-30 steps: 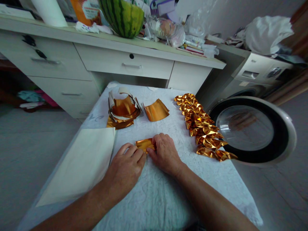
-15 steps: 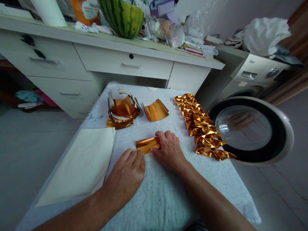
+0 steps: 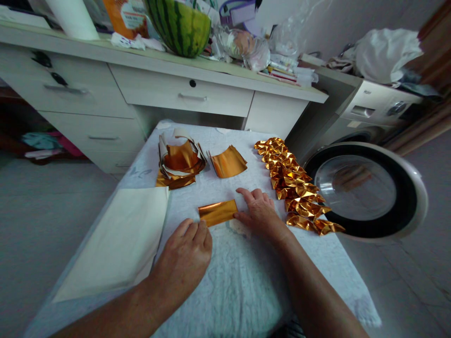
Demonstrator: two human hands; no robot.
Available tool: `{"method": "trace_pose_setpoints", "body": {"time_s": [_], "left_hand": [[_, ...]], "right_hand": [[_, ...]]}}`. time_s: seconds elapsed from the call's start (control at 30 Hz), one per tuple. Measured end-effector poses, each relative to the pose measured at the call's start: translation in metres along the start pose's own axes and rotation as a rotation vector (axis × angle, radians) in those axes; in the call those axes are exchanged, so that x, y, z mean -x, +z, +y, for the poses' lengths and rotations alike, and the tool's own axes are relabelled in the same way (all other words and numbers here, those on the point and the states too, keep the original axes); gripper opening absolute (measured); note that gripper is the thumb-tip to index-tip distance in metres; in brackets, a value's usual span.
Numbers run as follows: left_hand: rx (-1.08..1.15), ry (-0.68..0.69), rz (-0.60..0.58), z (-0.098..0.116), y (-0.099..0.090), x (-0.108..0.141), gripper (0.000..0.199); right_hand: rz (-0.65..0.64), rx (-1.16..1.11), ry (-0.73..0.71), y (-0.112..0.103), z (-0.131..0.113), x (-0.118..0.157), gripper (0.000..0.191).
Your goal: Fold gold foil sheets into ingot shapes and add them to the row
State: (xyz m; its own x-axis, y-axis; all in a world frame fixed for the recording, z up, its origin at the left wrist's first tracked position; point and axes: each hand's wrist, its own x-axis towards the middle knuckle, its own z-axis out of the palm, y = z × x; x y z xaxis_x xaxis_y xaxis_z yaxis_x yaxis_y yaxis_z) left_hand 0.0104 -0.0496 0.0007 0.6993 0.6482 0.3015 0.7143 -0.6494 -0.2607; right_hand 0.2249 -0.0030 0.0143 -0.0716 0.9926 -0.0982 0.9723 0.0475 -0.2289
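Observation:
A folded strip of gold foil paper point(image 3: 218, 212) lies flat on the cloth-covered table in front of me. At its lower left corner, my left hand point(image 3: 188, 251) is closed, fingers curled down onto the paper's edge; the fingertips are partly hidden. My right hand point(image 3: 259, 212) is open beside the right end, thumb tip by the lower right corner and index finger stretched out above the cloth. Beyond the strip sits a small curved stack of gold foil sheets point(image 3: 229, 162). To its left is a larger curled bundle of foil sheets point(image 3: 181, 158) with pale backing.
Rows of folded gold foil pieces point(image 3: 294, 185) run down the table's right side. White paper point(image 3: 118, 239) covers the left side. Behind stands a drawer counter point(image 3: 183, 91) with a cut watermelon point(image 3: 179, 28). A washing machine's open round door point(image 3: 366, 190) is at the right.
My right hand has let go of the strip's right end and moved a little right, its fingers spreading. My left hand stays at the lower left corner.

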Motion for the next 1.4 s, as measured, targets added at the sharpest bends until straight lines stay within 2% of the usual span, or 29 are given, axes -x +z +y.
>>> {"method": "trace_pose_setpoints", "body": {"time_s": [0.2, 0.3, 0.4, 0.47, 0.57, 0.7, 0.9, 1.03, 1.13, 1.27, 1.4], "left_hand": [[0.043, -0.058, 0.006, -0.002, -0.002, -0.002, 0.029], [0.082, -0.064, -0.018, -0.004, -0.003, -0.005, 0.024], [0.13, -0.068, -0.044, -0.006, -0.002, -0.007, 0.02], [0.158, -0.086, -0.008, -0.008, 0.0, -0.009, 0.019], [0.187, -0.107, 0.047, -0.011, 0.004, -0.012, 0.02], [0.204, -0.118, 0.043, -0.016, 0.01, -0.013, 0.017], [0.221, -0.14, -0.002, -0.022, 0.013, -0.014, 0.014], [0.264, -0.174, -0.056, -0.023, 0.011, -0.017, 0.014], [0.31, -0.237, -0.056, -0.023, 0.01, -0.019, 0.006], [0.363, -0.329, 0.033, -0.023, 0.012, -0.02, 0.035], [0.466, -0.35, 0.123, -0.026, 0.018, -0.019, 0.06]], "right_hand": [[-0.054, -0.056, -0.032, -0.005, 0.007, -0.001, 0.064], [-0.034, -0.149, -0.067, -0.006, 0.012, -0.004, 0.06], [0.033, -0.268, -0.102, -0.004, 0.015, -0.006, 0.043], [0.064, -0.318, -0.15, -0.002, 0.014, -0.007, 0.032], [0.072, -0.305, -0.224, 0.002, 0.008, -0.006, 0.031], [0.076, -0.27, -0.214, 0.005, 0.002, -0.005, 0.035], [0.109, -0.331, -0.256, 0.007, 0.003, -0.005, 0.025], [0.079, -0.364, -0.273, 0.005, 0.004, -0.005, 0.013], [0.062, -0.351, -0.284, 0.005, 0.006, -0.005, 0.011], [0.046, -0.412, -0.308, 0.005, 0.009, -0.006, 0.006], [0.055, -0.5, -0.377, 0.0, 0.008, -0.006, 0.008]]}}
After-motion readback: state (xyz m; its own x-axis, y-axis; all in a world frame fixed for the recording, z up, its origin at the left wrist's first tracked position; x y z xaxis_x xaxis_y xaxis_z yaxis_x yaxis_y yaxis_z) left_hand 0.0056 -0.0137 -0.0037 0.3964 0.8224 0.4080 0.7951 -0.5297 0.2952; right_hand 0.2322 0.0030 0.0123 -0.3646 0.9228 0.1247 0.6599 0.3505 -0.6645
